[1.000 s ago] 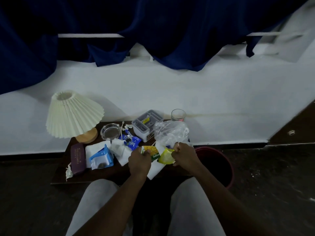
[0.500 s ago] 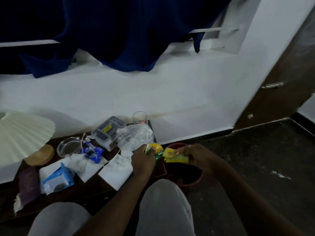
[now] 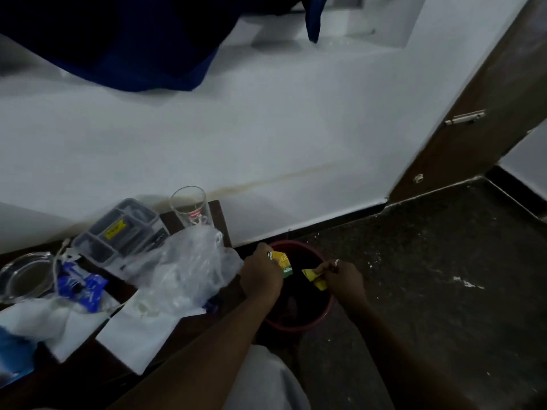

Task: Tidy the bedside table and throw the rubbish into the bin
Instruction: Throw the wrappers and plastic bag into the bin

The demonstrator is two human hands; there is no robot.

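Left hand (image 3: pixel 260 276) over the near-left rim of the round red plastic bin (image 3: pixel 296 327); fingers curled round a small yellow-and-green foil wrapper (image 3: pixel 284 264), which sticks out above the bin's mouth

Right hand (image 3: pixel 344 279) opposite; fingers pinching a crumpled plain yellow wrapper (image 3: pixel 314 279), also held over the opening

Both wrappers judged near weightless, thin, crinkly, slick-faced. A light pinch at any edge holds them; nothing to break. Likely to flutter rather than drop straight, so best released low, inside the rim

Bin stands on the floor just beside the right end of the dark wooden worktop (image 3: pixel 220 216); inside too dark to read the contents

On the worktop:
- crumpled clear plastic bag (image 3: pixel 189 267): soft, light, probably rubbish; take by a bunched fold
- clear drinking glass (image 3: pixel 189 204), upright near the back corner: fragile, take round the body
- grey compartment box (image 3: pixel 118 229) with a yellow label, beside the glass: looks rigid
- clear glass ashtray (image 3: pixel 22 275) at far left: heavy-looking
- blue printed packet (image 3: pixel 84 287)
- white paper napkins (image 3: pixel 139 329), lying flat, limp

Room: dim; white plastered wall (image 3: pixel 236 128) with a brownish stain line, dark blue curtain (image 3: pixel 118 45) above, brown door (image 3: pixel 473 119) at right, dark speckled floor (image 3: pixel 429 276) with white flecks
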